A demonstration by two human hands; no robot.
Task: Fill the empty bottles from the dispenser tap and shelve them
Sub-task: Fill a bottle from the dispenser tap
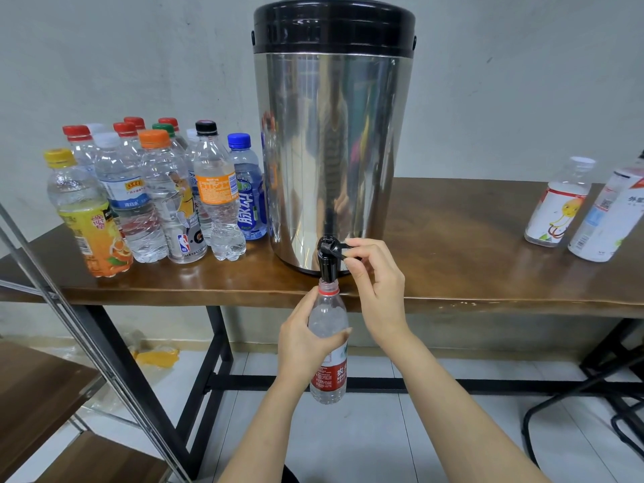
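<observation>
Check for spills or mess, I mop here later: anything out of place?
No spill shows on the table; the bottle is under the tap. Only crumpled yellowish wrap on the floor beneath the table looks stray.

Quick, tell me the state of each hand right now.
Left hand: grips the red-labelled bottle.
Right hand: pinches the tap lever.

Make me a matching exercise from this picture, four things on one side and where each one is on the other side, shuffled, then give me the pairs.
1 red-label bottle
2 tap lever
3 yellow-capped bottle
4 cartoon-label bottle

A leftmost on the table
B pinched by the right hand
C standing right of the dispenser
D held under the tap by the left hand

Pairs: 1-D, 2-B, 3-A, 4-C.
</observation>
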